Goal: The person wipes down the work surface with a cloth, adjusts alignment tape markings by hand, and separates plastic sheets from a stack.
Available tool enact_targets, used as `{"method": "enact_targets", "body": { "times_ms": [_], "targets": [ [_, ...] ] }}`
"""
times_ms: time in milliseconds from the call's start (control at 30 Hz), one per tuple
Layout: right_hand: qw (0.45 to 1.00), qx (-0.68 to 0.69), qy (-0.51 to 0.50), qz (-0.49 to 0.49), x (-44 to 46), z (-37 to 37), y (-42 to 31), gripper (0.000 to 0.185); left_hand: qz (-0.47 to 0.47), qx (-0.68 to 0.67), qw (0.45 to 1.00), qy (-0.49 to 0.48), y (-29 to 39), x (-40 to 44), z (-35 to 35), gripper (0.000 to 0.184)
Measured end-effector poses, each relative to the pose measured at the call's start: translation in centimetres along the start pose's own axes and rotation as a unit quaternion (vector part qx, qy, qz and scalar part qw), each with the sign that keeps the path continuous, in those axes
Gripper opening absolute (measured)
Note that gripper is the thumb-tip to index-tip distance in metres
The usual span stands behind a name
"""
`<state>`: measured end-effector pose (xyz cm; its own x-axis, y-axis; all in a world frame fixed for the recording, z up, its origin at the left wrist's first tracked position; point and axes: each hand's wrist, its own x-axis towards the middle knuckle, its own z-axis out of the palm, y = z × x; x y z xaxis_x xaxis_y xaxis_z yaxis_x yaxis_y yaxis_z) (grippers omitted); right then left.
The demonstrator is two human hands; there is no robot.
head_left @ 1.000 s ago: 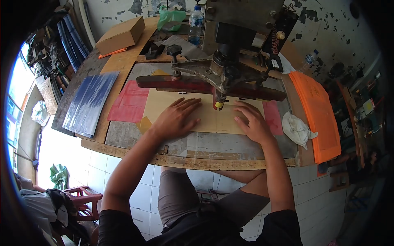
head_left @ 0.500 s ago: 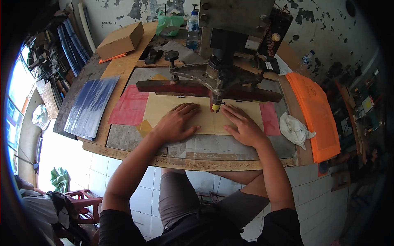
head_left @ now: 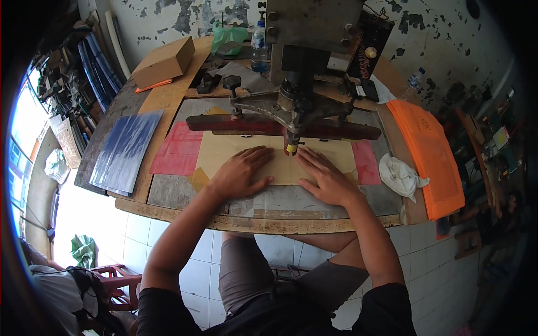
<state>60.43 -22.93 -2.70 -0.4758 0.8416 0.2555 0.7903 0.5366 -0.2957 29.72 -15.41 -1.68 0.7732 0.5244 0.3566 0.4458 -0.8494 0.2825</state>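
Both palms lie flat on a pale yellow sheet (head_left: 283, 162) spread over the metal bed (head_left: 174, 190) of a press. My left hand (head_left: 241, 172) covers the sheet's left half, fingers stretched and thumb apart. On the right half rests my right hand (head_left: 325, 176), its fingertips close to the yellow-tipped screw (head_left: 291, 148) under the press head. Above the far edge of the sheet runs the red-brown press bar (head_left: 330, 128). Pink material (head_left: 177, 150) shows at the left of the sheet, and another pink piece (head_left: 366, 162) at the right.
A white cloth (head_left: 399, 176) and a stack of orange bags (head_left: 428, 162) lie at the right. Clear plastic sheets (head_left: 126, 151) are at the left, with a cardboard box (head_left: 163, 63) behind. Near the press column (head_left: 311, 22) stands a water bottle (head_left: 259, 47).
My right hand has shifted slightly left and nearer to me on the sheet. My left hand stays flat in nearly the same place. The view has tilted a little.
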Motion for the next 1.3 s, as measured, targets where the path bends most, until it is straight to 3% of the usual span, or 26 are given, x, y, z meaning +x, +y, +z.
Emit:
{"method": "enact_targets", "body": {
  "times_ms": [600,1133,1300],
  "targets": [
    [0.983,-0.096,0.008,0.156,-4.2,-1.7,2.3,0.078,-0.026,-0.001,1.0,0.002,0.4,-0.5,-0.1,0.066],
    [0.983,-0.098,0.015,0.157,-4.2,-1.6,2.7,0.08,-0.138,0.072,0.985,0.069,-0.1,-1.5,-0.1,0.038],
    [0.986,-0.08,0.052,0.137,-4.2,-1.5,2.7,0.076,-0.092,0.127,0.982,0.11,-0.2,-1.6,-0.1,0.035]
  ]
}}
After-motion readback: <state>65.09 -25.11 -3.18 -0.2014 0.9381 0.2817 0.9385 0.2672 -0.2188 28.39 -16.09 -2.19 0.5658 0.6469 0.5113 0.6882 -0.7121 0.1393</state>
